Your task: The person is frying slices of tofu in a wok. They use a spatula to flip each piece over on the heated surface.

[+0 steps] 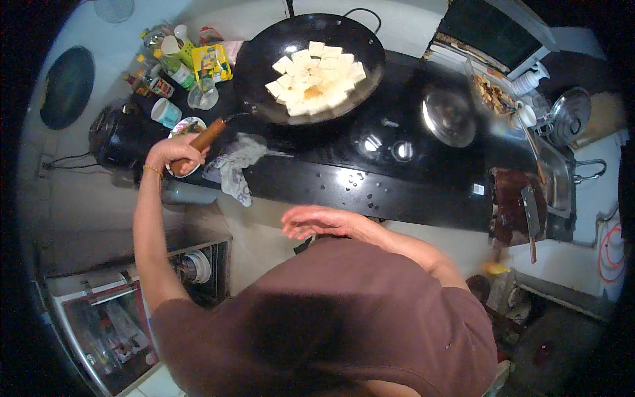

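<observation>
My left hand (177, 156) is wrapped round the brown wooden handle (209, 134) of a large black wok (254, 73). Pale tofu pieces (317, 79) lie heaped in the wok, with a small patch of brownish seasoning (313, 91) on top of them. In front of my body, short of the counter edge, hovers my right hand (319, 221), its fingers apart and nothing visible in it. Beneath my left hand, partly hidden by it, is a small bowl (192, 124). Beside that hand a grey, crumpled cloth (239, 162) hangs over the counter edge.
Bottles (175, 68), a yellow packet (211, 63) and a white-blue cup (165, 113) crowd the left. A round lid (449, 118) lies right of the second burner (387, 140). At far right, a cleaver (530, 215) rests on a dark board (509, 198) near the sink (561, 178).
</observation>
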`<action>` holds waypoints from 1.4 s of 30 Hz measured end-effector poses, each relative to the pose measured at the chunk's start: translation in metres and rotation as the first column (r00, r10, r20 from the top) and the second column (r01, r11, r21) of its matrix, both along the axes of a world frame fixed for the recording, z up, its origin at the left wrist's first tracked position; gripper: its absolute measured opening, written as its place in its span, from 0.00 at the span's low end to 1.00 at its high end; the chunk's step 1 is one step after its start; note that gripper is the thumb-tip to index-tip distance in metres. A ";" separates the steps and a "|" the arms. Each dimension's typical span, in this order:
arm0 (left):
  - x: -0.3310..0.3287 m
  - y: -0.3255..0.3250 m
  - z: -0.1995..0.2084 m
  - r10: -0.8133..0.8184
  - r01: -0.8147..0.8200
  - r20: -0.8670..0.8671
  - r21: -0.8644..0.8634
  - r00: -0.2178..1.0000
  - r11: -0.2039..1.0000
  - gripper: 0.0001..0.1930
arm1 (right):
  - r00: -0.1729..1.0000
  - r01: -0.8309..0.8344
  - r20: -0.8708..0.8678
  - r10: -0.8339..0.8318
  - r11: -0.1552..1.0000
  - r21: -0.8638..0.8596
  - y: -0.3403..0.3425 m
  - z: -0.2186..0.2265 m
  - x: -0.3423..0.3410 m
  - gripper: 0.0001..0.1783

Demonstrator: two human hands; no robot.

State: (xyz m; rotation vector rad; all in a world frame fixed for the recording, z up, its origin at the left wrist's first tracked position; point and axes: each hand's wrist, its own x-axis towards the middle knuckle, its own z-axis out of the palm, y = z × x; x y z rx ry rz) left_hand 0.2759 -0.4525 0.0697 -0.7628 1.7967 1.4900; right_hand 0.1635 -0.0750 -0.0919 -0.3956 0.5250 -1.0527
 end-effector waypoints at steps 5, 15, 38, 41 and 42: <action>-0.036 -0.032 0.011 -0.148 0.136 -0.027 -0.254 0.989 0.958 0.17 | 0.997 0.054 -0.059 -0.053 0.998 0.016 -0.002 0.005 -0.007 0.17; -0.070 -0.072 -0.034 -0.447 0.077 -0.069 -0.951 0.892 0.301 0.25 | 0.989 0.118 -0.100 -0.113 0.992 0.042 -0.010 0.010 -0.011 0.16; -0.077 -0.094 -0.079 -0.403 -0.066 -0.151 -0.974 0.903 0.218 0.23 | 0.976 0.140 -0.179 -0.126 0.988 0.068 -0.005 0.023 -0.010 0.15; -0.081 -0.094 -0.073 -0.404 -0.024 -0.114 -0.975 0.908 0.221 0.23 | 0.975 0.135 -0.187 -0.118 0.988 0.078 -0.007 0.024 -0.010 0.16; -0.082 -0.093 -0.070 -0.402 -0.002 -0.096 -0.974 0.910 0.226 0.23 | 0.975 0.134 -0.192 -0.116 0.987 0.085 -0.007 0.025 -0.010 0.16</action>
